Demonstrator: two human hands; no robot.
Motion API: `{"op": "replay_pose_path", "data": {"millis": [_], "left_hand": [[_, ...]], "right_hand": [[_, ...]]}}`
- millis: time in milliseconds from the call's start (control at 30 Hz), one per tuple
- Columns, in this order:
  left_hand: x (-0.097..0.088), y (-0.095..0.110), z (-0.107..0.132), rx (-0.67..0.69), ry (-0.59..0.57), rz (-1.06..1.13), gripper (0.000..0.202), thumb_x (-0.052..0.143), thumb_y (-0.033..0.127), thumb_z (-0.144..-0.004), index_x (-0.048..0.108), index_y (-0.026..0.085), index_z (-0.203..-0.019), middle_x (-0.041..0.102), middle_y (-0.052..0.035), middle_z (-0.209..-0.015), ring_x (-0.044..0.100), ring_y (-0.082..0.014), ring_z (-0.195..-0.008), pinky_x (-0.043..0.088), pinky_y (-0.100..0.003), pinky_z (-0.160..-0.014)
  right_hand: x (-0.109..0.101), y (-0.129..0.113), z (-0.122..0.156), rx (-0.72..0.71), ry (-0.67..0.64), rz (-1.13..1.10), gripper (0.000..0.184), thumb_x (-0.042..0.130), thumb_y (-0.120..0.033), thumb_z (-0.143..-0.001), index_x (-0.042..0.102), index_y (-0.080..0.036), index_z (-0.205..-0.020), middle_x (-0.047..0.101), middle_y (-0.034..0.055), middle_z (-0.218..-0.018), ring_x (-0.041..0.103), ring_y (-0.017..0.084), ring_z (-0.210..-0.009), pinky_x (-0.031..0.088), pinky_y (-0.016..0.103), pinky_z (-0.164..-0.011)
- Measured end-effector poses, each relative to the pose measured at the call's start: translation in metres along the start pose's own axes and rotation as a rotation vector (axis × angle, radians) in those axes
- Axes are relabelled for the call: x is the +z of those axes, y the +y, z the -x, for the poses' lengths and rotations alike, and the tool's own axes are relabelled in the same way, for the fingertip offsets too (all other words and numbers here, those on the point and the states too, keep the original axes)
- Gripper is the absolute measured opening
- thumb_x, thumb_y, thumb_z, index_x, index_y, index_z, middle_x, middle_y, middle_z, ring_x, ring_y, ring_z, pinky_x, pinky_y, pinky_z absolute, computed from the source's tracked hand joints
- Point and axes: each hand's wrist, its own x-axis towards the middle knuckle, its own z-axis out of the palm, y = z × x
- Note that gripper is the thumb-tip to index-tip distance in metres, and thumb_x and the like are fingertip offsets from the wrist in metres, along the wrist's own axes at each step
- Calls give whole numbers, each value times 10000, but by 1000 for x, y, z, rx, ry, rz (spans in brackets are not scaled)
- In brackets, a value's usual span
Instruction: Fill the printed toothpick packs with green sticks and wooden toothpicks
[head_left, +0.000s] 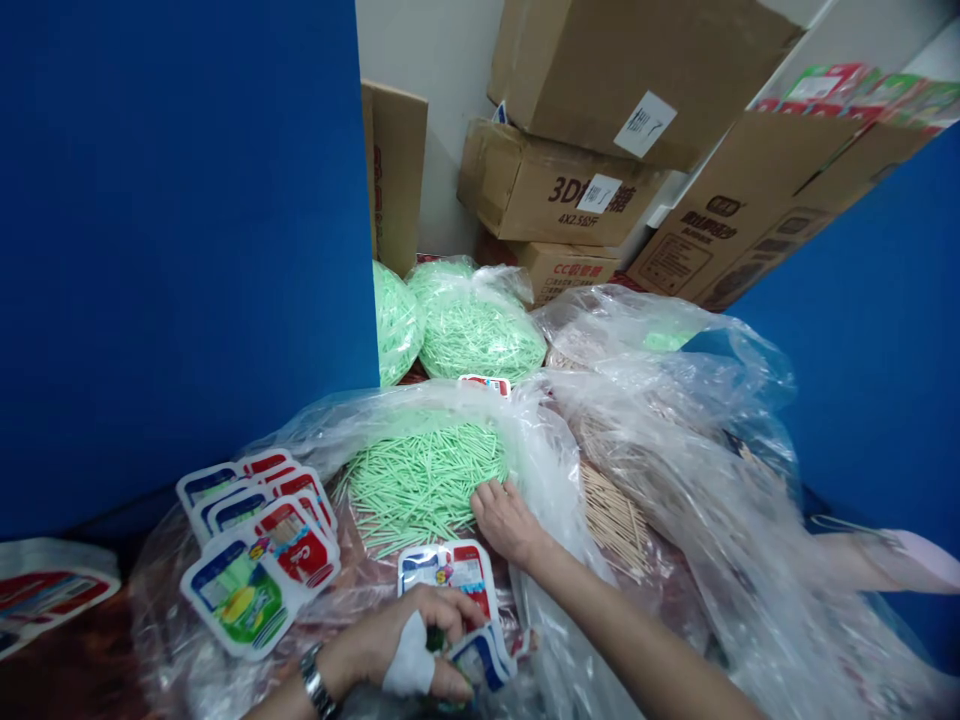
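Note:
My left hand (431, 640), with white tape round the thumb and a metal watch at the wrist, grips a small blue-and-white printed pouch (484, 660). Under and beyond its fingers is another red, blue and white pouch (454, 568). My right hand (504, 520) is closed at the right edge of a heap of light green sticks (427, 475), beside the clear plastic bag; whatever its curled fingers hold is hidden. Several double-lobed printed pouches (255, 565) lie overlapping to the left of the heap.
Tan sticks (615, 520) lie in clear plastic (675, 440) on the right. Bagged green sticks (480, 330) stand behind the heap. Cardboard boxes (555, 180) are stacked at the back. A blue panel (180, 250) rises at left; another pouch stack (56, 590) sits lower left.

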Motion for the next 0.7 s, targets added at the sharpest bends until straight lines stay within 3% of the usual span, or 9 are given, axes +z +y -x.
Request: {"op": "replay_pose_path", "data": {"millis": [200, 333, 500, 700], "left_hand": [[2, 6, -1, 9, 3, -20, 361, 775, 415, -626, 512, 173, -575, 703, -52, -1031, 633, -212, -886, 470, -308, -781], [2, 16, 1, 18, -5, -51, 377, 763, 433, -657, 493, 179, -586, 696, -47, -1044, 634, -208, -907, 471, -310, -796], [-3, 30, 2, 73, 48, -121, 283, 767, 376, -682, 557, 188, -651, 694, -19, -1032, 624, -188, -915, 455, -298, -820], [-6, 45, 3, 96, 130, -126, 193, 773, 303, -676, 620, 192, -642, 700, -5, -941, 638, -167, -814, 474, -267, -733]], "right_hand": [[-10, 21, -5, 22, 34, -190, 135, 450, -75, -834, 552, -154, -875, 605, 139, -946, 531, 261, -923, 375, 390, -834], [-20, 31, -8, 88, 92, -429, 127, 411, -104, -853, 513, -160, -905, 621, 94, -825, 557, 218, -785, 401, 331, -736], [-31, 38, -14, 161, 218, -811, 200, 283, -266, -956, 468, -198, -992, 633, 23, -800, 573, 156, -679, 438, 276, -660], [-28, 34, -28, 235, 317, -1139, 326, 296, -444, -947, 512, -200, -957, 676, 40, -877, 623, 176, -732, 490, 315, -680]]}}
